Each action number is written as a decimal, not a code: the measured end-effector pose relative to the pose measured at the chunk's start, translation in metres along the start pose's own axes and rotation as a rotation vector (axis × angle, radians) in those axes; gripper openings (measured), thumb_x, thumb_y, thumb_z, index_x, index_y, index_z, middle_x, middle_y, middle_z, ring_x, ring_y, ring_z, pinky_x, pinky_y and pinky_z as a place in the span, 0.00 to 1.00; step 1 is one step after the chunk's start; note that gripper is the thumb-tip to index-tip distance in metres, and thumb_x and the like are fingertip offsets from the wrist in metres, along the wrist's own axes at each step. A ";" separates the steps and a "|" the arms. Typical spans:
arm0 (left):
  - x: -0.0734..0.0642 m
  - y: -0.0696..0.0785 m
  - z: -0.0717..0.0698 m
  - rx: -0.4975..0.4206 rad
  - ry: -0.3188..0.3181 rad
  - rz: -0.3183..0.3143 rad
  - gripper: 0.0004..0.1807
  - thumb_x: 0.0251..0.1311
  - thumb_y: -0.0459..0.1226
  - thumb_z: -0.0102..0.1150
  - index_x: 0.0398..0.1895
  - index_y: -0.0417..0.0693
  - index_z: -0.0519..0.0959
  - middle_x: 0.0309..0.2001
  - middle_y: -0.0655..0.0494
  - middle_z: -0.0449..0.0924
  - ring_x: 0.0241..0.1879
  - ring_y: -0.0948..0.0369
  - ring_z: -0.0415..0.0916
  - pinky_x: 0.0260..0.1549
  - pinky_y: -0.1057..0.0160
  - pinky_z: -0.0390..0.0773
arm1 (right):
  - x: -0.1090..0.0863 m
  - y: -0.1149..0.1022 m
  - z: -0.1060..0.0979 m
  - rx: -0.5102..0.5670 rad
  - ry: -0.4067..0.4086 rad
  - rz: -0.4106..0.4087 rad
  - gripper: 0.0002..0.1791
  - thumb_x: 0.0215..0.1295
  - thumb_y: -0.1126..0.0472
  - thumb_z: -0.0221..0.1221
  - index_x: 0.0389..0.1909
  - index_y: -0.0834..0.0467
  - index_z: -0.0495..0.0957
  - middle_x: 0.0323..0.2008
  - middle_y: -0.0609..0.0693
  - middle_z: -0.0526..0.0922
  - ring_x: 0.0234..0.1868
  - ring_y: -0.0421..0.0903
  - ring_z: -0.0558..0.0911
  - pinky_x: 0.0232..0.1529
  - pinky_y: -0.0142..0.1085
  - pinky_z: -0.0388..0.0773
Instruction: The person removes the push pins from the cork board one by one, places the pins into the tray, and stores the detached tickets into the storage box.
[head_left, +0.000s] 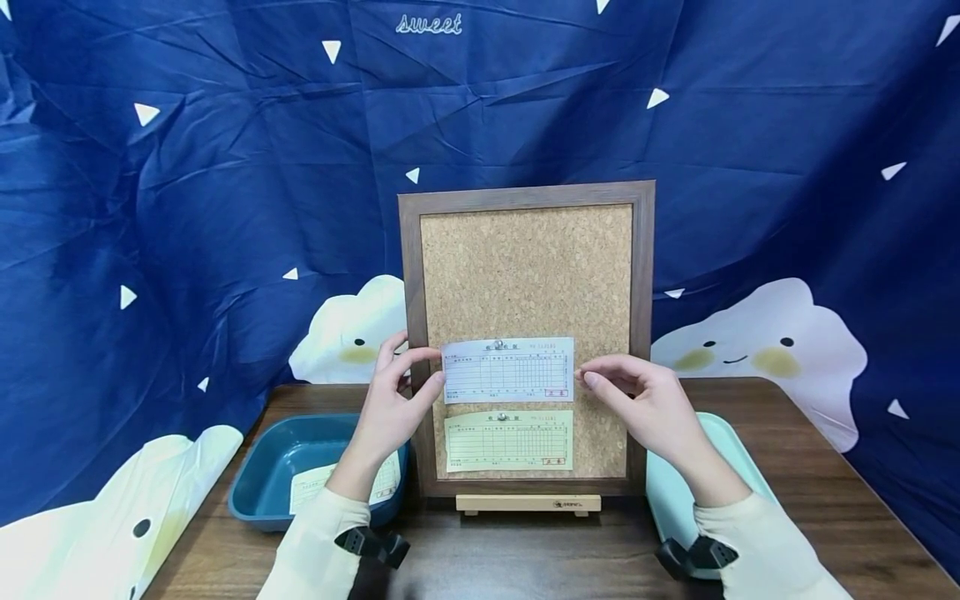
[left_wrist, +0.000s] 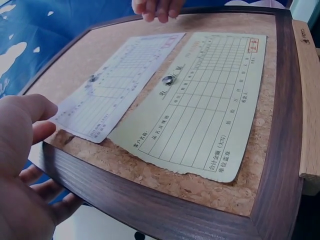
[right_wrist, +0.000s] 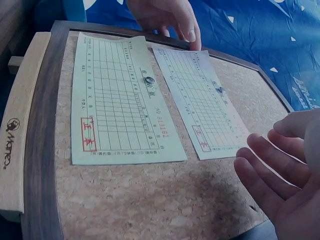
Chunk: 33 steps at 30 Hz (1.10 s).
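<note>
The board (head_left: 525, 275) stands upright on the table (head_left: 465, 558), its foot at a wooden ledge (head_left: 528, 503) that seems to prop it so its cork faces the person. Low on the cork, the white slip (head_left: 510, 375) sits just above the green slip (head_left: 510, 446), nearly in line with it. Each has one pin near its top edge, the upper pin (head_left: 498, 344) and the lower pin (head_left: 502, 417), which appear to be all that fixes the slips. Pinned only there, a slip's ends could lift or swing, which may be why the hands flank the white one.

The left hand (head_left: 397, 392) has index and thumb spread at its left end, other fingers behind the frame (head_left: 641, 275). The right hand (head_left: 652, 404) is at the right end, palm turned inward, fingers loosely bent and tips by the edge; whether they touch paper is unclear. Neither hand grips anything. Beside the board, a bin (head_left: 281, 458) holds a loose slip (head_left: 386, 479); a tray (head_left: 731, 450) lies opposite.
</note>
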<state>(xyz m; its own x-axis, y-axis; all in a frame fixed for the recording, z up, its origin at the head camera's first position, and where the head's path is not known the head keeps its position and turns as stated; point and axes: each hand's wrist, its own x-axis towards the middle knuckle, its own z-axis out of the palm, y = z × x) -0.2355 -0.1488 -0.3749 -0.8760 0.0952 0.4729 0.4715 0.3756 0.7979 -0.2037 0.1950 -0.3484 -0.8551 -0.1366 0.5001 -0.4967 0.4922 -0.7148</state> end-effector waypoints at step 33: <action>0.011 -0.002 0.017 -0.097 -0.005 -0.021 0.13 0.72 0.38 0.68 0.52 0.39 0.88 0.84 0.37 0.51 0.84 0.34 0.49 0.76 0.26 0.56 | 0.031 -0.015 0.027 0.035 -0.006 -0.033 0.08 0.75 0.65 0.66 0.50 0.60 0.89 0.46 0.57 0.93 0.41 0.31 0.86 0.42 0.23 0.82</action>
<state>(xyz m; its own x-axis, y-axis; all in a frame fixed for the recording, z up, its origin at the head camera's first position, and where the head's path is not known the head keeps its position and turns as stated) -0.2484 -0.1330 -0.3777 -0.8863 0.0925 0.4537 0.4601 0.2869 0.8403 -0.2265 0.1603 -0.3348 -0.8392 -0.1576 0.5204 -0.5291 0.4572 -0.7148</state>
